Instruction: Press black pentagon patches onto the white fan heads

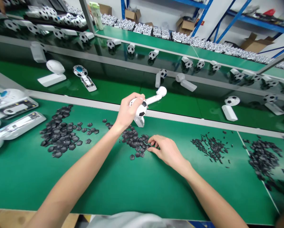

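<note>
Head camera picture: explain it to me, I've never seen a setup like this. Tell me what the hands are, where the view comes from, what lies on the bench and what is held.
There is no machine here. These are a person's own bare hands, seen from a camera worn on their head that looks forward and down. The left hand grips a white device with a black-and-white football-patterned end. The right hand reaches into a heap of small black pentagon-shaped pieces. The surface is a green work bench. It also holds a second heap of those pieces, a scatter of thin black strips and, at the left, open white housings. Similar white devices lie beyond a grey rail.
</note>
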Action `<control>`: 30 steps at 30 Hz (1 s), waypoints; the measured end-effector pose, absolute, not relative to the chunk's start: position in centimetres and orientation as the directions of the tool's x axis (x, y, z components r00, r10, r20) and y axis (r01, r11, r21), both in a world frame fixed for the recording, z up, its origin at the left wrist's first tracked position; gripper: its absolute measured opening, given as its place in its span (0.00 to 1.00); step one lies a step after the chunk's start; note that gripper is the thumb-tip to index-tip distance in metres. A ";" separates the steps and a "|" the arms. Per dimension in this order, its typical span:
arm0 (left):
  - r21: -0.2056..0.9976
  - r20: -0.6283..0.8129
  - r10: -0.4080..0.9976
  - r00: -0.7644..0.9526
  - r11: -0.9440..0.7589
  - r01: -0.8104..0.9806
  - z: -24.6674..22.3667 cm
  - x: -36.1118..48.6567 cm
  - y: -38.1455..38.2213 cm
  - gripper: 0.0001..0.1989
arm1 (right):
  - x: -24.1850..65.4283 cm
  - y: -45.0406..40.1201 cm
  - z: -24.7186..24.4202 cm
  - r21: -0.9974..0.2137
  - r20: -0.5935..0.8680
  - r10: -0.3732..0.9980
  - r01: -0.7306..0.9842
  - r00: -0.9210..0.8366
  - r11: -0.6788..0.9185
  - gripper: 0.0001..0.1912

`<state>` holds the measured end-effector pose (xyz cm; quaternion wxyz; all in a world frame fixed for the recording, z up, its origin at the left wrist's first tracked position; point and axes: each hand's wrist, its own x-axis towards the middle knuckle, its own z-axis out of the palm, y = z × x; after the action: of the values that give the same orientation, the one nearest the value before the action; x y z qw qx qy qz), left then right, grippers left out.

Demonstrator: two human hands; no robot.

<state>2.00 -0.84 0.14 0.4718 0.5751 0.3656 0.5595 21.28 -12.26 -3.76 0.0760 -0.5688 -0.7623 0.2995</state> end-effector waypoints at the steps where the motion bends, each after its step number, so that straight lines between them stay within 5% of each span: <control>1: 0.951 0.300 0.948 0.106 -0.289 -0.110 0.1 1.9 -0.8 0.19 | 21.3 -12.3 -3.8 -0.548 -0.223 0.914 0.819 -0.338 0.170 0.08; 11: 0.952 0.304 0.945 0.117 -0.296 -0.078 0.2 1.9 -0.8 0.21 | 21.9 -12.3 -3.6 -0.625 -0.130 0.917 0.749 -0.377 0.219 0.05; 14: 0.953 0.278 0.948 0.152 -0.292 0.077 0.6 1.3 -0.8 0.25 | 22.6 -12.8 -2.1 -0.678 0.089 0.897 0.633 -0.434 0.374 0.04; 17: 0.875 0.314 0.929 0.194 -0.363 0.321 1.2 0.7 -1.0 0.30 | 23.2 -13.4 0.2 -0.477 0.546 0.721 0.550 -0.426 0.686 0.05; 19: 0.800 0.341 0.916 0.213 -0.401 0.446 1.8 0.4 -1.2 0.33 | 23.5 -13.9 1.7 -0.271 0.708 0.566 0.576 -0.423 0.771 0.10; 22: 0.805 0.242 0.946 0.217 -0.320 0.500 2.4 0.0 -1.5 0.36 | 24.0 -14.6 2.9 -0.144 0.755 0.472 0.588 -0.454 0.796 0.14; 26: 0.907 -0.006 0.962 0.271 -0.109 0.407 2.7 -0.8 -1.6 0.34 | 24.6 -15.3 2.7 -0.118 0.752 0.443 0.561 -0.489 0.819 0.14; 30: 0.947 -0.045 0.950 0.308 -0.058 0.317 3.0 -1.6 -1.4 0.31 | 24.5 -15.5 3.2 -0.129 0.762 0.426 0.531 -0.487 0.838 0.15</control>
<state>-1.65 -1.35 2.97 0.4825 0.6490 0.4881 0.3282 24.47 -15.45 3.21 0.4231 -0.2780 -0.8601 -0.0620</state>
